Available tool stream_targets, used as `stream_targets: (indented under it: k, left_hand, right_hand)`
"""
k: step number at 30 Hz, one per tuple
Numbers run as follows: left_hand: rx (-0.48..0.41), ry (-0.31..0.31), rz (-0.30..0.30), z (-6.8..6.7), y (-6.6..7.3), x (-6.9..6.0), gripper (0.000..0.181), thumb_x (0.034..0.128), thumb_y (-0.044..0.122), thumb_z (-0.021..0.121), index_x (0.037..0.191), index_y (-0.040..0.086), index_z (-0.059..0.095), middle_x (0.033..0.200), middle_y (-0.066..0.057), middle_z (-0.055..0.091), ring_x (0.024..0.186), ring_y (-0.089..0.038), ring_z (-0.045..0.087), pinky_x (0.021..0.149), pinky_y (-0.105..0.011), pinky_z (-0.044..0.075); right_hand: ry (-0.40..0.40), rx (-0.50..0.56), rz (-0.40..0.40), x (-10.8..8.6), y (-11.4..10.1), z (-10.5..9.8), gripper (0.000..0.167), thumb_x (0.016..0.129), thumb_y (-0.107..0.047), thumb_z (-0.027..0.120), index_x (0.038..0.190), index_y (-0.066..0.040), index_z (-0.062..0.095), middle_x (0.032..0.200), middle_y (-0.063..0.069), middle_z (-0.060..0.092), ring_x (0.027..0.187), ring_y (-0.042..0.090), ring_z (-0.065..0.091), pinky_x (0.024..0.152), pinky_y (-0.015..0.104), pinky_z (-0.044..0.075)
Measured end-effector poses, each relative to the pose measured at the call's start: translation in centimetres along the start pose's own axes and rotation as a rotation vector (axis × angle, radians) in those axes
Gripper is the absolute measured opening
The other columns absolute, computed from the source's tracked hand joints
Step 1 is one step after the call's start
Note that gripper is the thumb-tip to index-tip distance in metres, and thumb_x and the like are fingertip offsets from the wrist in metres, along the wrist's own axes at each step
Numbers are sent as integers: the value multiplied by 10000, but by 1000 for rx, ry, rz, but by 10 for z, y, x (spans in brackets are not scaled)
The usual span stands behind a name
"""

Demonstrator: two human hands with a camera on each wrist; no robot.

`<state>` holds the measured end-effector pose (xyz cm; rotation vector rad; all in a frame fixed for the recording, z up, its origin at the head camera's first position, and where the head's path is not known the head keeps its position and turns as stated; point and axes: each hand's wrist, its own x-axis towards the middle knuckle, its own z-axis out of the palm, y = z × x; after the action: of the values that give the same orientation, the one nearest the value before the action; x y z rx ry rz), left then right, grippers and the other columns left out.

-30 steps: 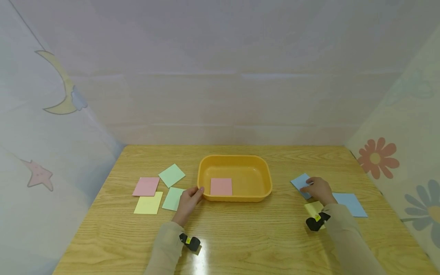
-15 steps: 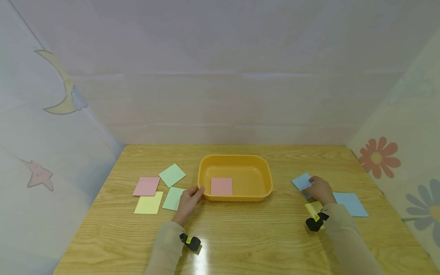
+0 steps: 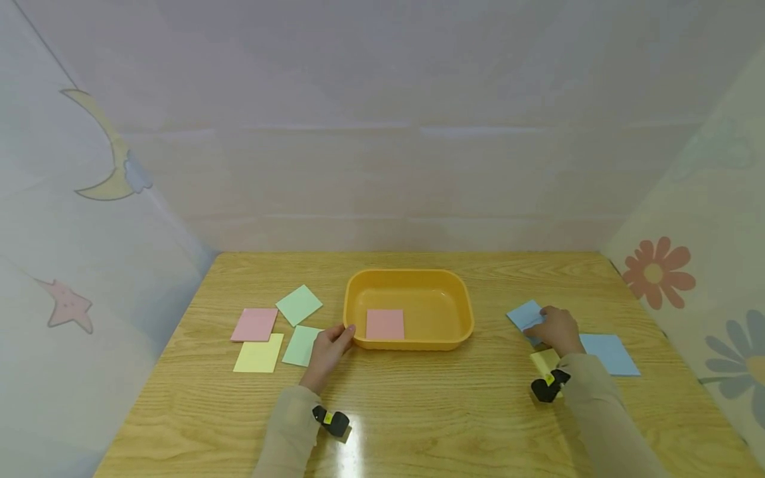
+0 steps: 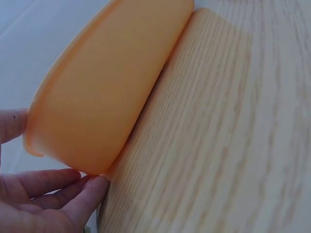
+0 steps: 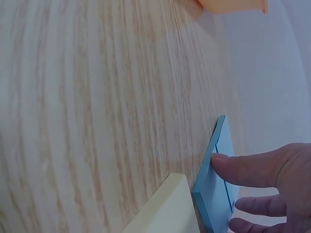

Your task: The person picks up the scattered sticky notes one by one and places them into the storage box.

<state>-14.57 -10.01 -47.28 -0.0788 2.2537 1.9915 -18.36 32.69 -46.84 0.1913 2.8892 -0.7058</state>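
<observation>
The place is a small nook, walled on three visible sides by pale sheeting [image 3: 382, 179], creased across the back. A crescent moon [image 3: 119, 154], a cloud [image 3: 138, 172] and a pink star [image 3: 68, 305] decorate the left side, a coral flower [image 3: 656, 273] the right, nursery-fashion. A wood-grain counter [image 3: 430, 405] reaches the back; whether home or studio cannot be told.

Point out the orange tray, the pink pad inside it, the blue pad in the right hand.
Orange tray [image 3: 433, 312], head view, bare inner floor.
Pink pad [image 3: 385, 324], head view, middle of top face.
Blue pad [image 3: 524, 315], head view, exposed top face.
</observation>
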Motion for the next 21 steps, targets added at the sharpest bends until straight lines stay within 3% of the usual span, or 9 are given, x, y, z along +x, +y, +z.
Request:
stream_targets:
  k: [5,21]
  left_hand:
    - [-2,1,-3,1,1,0,432,956,164,474,1219,-178,458,1190,-305,515,1105,-361,516,905,-416,443]
    - [9,11,-6,1,-1,1,435,956,180,477,1220,-165,469,1187,-284,528,1100,-346,523,901,-406,451]
  right_hand:
    - [25,-27,-12,-1,1,1,658,757,-195,688,1174,236,416,1095,419,440,1020,556,358,888,649,271]
    - [50,-96,-38,0,3,2,642,745,-227,695,1099,251,453,1009,391,512,915,522,458,827,651,311]
